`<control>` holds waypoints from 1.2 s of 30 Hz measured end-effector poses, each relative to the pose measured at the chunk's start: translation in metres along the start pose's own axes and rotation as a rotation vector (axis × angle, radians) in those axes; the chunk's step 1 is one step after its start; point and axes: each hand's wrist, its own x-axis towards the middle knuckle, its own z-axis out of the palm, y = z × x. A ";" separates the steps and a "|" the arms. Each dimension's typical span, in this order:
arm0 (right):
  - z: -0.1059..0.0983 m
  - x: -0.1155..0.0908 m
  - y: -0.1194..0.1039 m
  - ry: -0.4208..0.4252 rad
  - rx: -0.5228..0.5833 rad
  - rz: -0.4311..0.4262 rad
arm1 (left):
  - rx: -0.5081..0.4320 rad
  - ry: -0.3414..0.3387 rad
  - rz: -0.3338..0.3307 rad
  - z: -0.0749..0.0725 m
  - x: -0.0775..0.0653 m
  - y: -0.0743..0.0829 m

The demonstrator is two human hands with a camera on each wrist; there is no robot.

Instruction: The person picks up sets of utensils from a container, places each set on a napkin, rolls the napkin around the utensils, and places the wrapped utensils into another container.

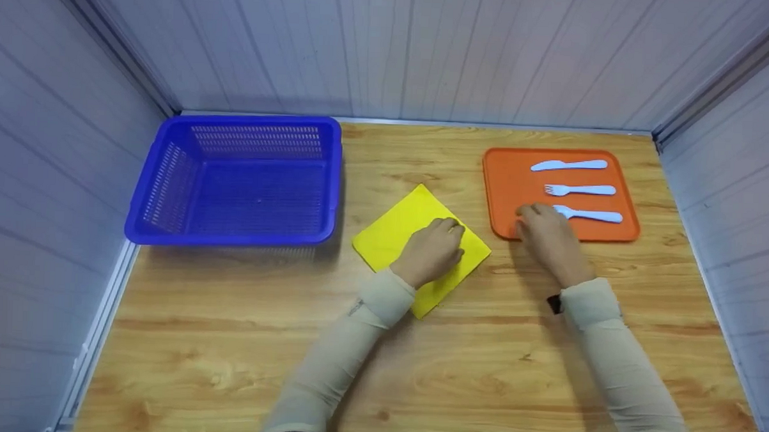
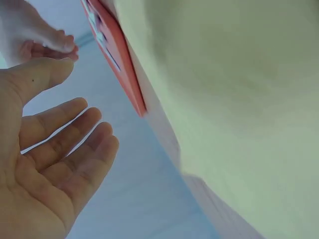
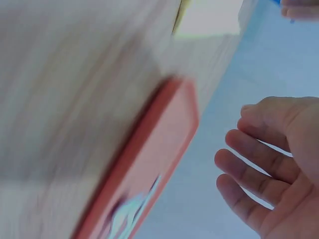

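A yellow folded cloth or paper square (image 1: 393, 232) lies cornerwise on the wooden table. My left hand (image 1: 429, 251) hovers over it, fingers relaxed and slightly bent, holding nothing; the left wrist view shows a gap between palm and square. To the right is an orange tray (image 1: 507, 182) bearing a pale plastic knife (image 1: 572, 165), a fork (image 1: 580, 190) and a third utensil (image 1: 595, 216) whose head is partly hidden. Above the tray's near left part is my right hand (image 1: 550, 242), close to that third utensil. Its loosely bent fingers (image 3: 249, 167) hold nothing in the right wrist view.
A blue plastic basket (image 1: 233, 241) with slotted walls stands at the back left of the table (image 1: 239, 351). Pale panelled walls (image 1: 403, 57) enclose the table at the back and both sides.
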 end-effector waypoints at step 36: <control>-0.012 -0.023 0.121 -0.276 -0.057 0.369 | 0.044 -0.309 0.093 0.054 0.062 0.058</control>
